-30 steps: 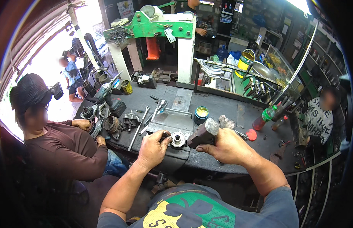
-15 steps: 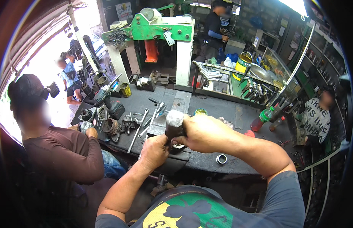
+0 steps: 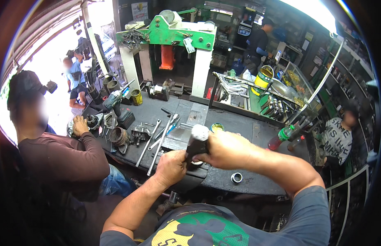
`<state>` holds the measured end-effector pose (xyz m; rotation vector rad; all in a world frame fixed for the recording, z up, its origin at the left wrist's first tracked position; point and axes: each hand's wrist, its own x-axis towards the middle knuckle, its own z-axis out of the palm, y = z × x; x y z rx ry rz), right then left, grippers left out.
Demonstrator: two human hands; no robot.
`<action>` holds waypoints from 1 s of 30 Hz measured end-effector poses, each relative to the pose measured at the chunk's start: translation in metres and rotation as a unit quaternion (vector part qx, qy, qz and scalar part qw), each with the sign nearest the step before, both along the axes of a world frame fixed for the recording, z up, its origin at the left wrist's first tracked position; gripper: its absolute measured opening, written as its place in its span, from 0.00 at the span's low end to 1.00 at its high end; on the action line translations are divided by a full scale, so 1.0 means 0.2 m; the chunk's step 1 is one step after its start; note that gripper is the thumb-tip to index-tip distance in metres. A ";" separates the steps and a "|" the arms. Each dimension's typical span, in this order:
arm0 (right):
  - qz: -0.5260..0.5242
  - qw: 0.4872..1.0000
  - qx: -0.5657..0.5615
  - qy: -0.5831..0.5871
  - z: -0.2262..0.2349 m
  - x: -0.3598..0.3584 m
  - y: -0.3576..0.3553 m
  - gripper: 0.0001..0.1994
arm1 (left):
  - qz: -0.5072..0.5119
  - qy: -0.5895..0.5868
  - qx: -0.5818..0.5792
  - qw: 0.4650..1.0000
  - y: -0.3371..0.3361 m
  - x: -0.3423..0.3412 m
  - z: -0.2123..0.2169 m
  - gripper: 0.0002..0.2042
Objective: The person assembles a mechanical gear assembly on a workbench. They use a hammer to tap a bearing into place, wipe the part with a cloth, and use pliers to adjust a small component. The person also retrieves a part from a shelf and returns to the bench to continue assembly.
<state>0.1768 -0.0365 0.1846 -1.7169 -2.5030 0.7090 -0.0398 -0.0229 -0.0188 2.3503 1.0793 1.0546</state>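
Note:
A hammer [image 3: 198, 139] with a dark head and worn silvery face is gripped close behind its head by my right hand [image 3: 223, 149]. Directly left of it, my left hand [image 3: 172, 167] is closed; whatever its fingers hold is hidden behind the hammer and the fist. Below the hammer head, part of a toothed gear [image 3: 197, 163] shows. The gear sits by a vise [image 3: 177, 138] at the bench's front edge, mostly covered by my hands. On the bench to the right stands a small metal ring [image 3: 236, 177].
Wrenches [image 3: 151, 141] lie left of the vise, beside a cordless drill [image 3: 114, 104] and motor parts. A green press [image 3: 180, 35] stands behind. Bottles [image 3: 282, 137] and a tool tray [image 3: 256, 96] are at right. A co-worker [image 3: 61, 158] handles a part at left.
The view has shifted slightly, so the bench appears moved. My hands and the hammer keep nearly the same hold over the gear. The co-worker's hand at left has moved on the part.

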 end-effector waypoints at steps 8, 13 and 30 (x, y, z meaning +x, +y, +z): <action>0.040 0.996 0.071 -0.026 -0.08 0.02 -0.01 0.28 | -0.001 -0.013 -0.003 1.000 0.01 0.00 0.04 0.06; 0.079 0.987 0.128 0.062 0.21 0.00 -0.05 0.20 | 0.014 -0.013 0.017 1.000 -0.02 -0.01 0.05 0.08; -0.056 0.979 -0.004 0.197 -0.26 0.35 -0.21 0.25 | 0.011 -0.248 -0.236 0.939 0.08 -0.03 0.02 0.08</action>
